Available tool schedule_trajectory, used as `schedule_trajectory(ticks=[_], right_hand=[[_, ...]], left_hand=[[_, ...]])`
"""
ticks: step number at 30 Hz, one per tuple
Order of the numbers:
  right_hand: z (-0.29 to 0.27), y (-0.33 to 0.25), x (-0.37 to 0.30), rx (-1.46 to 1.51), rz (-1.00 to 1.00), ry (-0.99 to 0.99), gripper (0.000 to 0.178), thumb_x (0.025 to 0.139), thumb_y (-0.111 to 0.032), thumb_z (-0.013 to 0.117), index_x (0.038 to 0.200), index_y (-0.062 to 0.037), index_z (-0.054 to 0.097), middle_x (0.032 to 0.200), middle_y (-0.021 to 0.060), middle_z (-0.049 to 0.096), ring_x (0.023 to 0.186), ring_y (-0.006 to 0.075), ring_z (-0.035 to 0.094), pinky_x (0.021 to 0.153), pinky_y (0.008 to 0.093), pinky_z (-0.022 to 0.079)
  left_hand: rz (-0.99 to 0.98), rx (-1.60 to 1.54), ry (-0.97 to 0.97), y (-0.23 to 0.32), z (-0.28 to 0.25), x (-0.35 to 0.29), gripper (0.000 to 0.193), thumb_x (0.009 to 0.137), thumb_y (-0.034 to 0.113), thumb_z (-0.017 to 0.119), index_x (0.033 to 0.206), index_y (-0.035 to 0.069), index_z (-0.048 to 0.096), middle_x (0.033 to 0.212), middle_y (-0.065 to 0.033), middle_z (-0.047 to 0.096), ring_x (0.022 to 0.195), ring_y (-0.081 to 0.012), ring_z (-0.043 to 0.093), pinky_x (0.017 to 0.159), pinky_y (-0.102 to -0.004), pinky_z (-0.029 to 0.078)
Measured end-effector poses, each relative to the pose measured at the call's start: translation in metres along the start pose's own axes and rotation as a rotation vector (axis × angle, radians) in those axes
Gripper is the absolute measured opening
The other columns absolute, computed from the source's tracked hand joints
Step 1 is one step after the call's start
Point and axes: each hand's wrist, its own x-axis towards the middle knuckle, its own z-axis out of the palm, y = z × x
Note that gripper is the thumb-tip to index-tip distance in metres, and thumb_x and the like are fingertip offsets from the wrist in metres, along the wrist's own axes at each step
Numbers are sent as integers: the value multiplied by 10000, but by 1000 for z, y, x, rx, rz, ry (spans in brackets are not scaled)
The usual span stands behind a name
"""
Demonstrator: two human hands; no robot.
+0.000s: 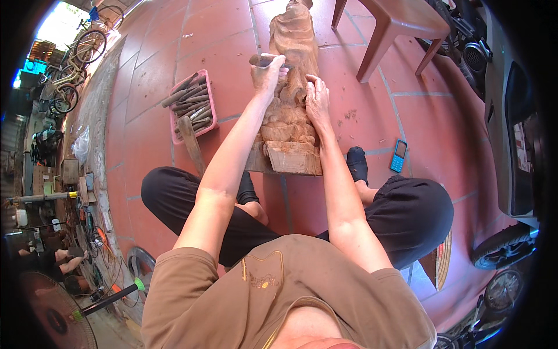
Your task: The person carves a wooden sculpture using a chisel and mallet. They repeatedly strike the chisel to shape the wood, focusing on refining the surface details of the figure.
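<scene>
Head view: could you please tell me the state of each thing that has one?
Wood carving: lying, rough at near end
Brown tool: held
Left hand: closed around brown tool
Right hand: resting on wood carving, loosely open
Pink basket: filled with tools
Blue phone: lying face up
Plastic chair: upright
Fan: cannot tell whether running

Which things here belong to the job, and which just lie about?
Likely in the job:
brown carved wooden figure
dark cylindrical tool in the left hand
pink plastic basket of dark elongated tools

Likely just lying about:
blue rectangular keypad phone
reddish-brown plastic chair or stool
</scene>
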Motion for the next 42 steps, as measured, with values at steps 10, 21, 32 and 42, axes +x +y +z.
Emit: schedule_trajectory(ticks=[10,21,32,42], right_hand=[[-2,4,0,2,8,51,238,990,-216,489,1179,-128,606,1195,74,620,1121,286,547,958,417,437],[-2,11,0,1,39,59,232,987,-228,491,1168,-134,601,1205,73,611,1140,297,534,961,443,431],[0,0,-1,-1,15,46,239,988,-239,484,1176,-140,594,1205,80,607,1140,307,532,963,450,428],[4,0,-1,-3,15,37,229,980,-225,497,1172,-149,597,1203,80,608,1145,300,532,960,448,429]], left_hand=[[-53,185,-187,24,0,0,128,848,126,691,828,15,630,725,-77,675,566,-116,638,496,-246,523],[19,527,-333,43,19,-5,160,833,146,690,752,20,634,658,-56,661,530,-111,623,492,-244,507],[187,460,-241,21,16,1,113,825,107,699,777,16,652,648,-52,660,539,-96,620,484,-241,496],[52,240,-156,22,3,8,106,847,105,674,848,6,636,704,-64,659,601,-122,649,520,-261,521]])
